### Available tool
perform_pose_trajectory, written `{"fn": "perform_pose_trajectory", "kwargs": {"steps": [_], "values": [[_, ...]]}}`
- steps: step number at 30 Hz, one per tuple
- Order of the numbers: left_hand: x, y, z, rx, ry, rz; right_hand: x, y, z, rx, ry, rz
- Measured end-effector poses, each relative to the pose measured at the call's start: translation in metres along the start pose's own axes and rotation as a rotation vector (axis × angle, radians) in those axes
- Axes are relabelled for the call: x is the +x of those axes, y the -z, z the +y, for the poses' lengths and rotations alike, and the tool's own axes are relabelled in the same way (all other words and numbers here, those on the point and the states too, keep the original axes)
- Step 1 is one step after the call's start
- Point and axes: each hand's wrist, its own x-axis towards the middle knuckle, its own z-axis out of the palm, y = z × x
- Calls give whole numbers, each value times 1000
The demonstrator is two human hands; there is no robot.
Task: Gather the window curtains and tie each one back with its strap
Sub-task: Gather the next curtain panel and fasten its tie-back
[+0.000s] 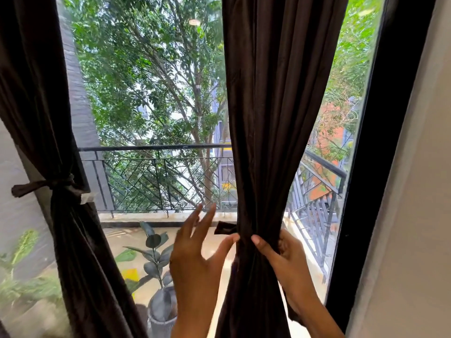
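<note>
Gripping the gathered right curtain (271, 142) at its pinched waist, the right hand (285, 254) is curling round it. The left hand (195, 254) is touching it with fingers straight, beside a strap end (224, 228). The left curtain (61, 215) is hanging tied by its strap (44, 185).

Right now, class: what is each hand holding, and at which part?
The right hand grips the right curtain at its gathered waist. The left hand holds nothing; its thumb touches that waist.
</note>
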Motion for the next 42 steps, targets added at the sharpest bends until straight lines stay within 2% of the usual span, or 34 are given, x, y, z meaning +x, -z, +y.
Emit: {"fn": "perform_pose_trajectory", "kwargs": {"steps": [2,3,6,8,13,17,22,25,27,29,31,34,37,39,42], "values": [[7,-7,-1,-77,59,-168,-1,0,-4,-3,-18,-19],[5,-12,-1,-118,78,-200,-4,0,-6,-14,-20,-32],[0,-21,0,-150,96,-138,-20,2,-5,-121,-27,-83],[-3,-25,0,-183,121,-92,-33,9,-2,-296,-13,-99],[-7,-36,-3,-199,170,-15,-45,33,-8,-676,40,3],[-8,-39,-8,-216,203,12,-45,41,-28,-580,9,35],[-13,-43,-6,-272,205,25,-47,35,-44,-619,53,81],[-18,-44,-5,-264,205,43,-48,38,-51,-735,108,260],[-22,-45,-3,-250,201,53,-51,41,-53,-671,115,400],[-25,-46,1,-243,179,53,-59,34,-54,-608,154,431],[-29,-47,7,-252,149,35,-63,21,-57,-486,155,381],[-33,-44,11,-229,45,-13,-52,7,-56,-225,11,196],[-37,-37,7,-199,-64,-91,-32,4,-48,-120,-63,135],[-40,-33,6,-202,-57,-135,-24,-1,-42,-26,-111,99],[-40,-29,9,-224,-6,-197,-24,-7,-39,-13,-118,67]]}}
